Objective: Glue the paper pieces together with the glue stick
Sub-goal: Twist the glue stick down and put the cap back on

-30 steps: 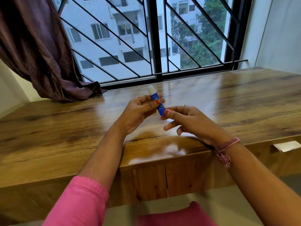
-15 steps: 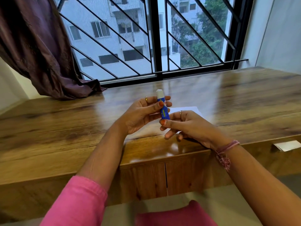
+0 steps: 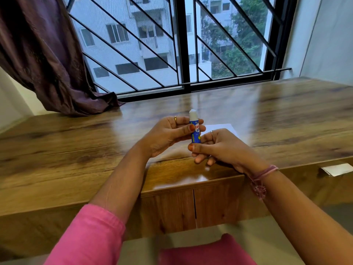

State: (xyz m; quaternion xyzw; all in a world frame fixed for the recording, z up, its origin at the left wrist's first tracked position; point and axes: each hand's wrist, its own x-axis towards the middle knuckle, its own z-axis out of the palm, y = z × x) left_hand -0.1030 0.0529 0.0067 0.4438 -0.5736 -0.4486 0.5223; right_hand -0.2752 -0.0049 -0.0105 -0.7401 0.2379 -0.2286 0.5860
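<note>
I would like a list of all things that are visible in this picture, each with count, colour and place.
glue stick: one, blue body with white top, upright, held between both hands
paper sheet: one, white, on the desk behind the right hand
paper slip: one, white, at the desk's front edge, far right
desk: one, brown wood, under the window
curtain: one, dark purple, upper left
window grille: one, black, behind the desk
left hand: grip on the glue stick's upper body, pink sleeve
right hand: grip on its base, pink wrist thread

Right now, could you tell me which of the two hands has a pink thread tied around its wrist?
The right hand, pinching the bottom of the glue stick. The left hand, gripping the stick's middle, has a bare wrist.
</note>
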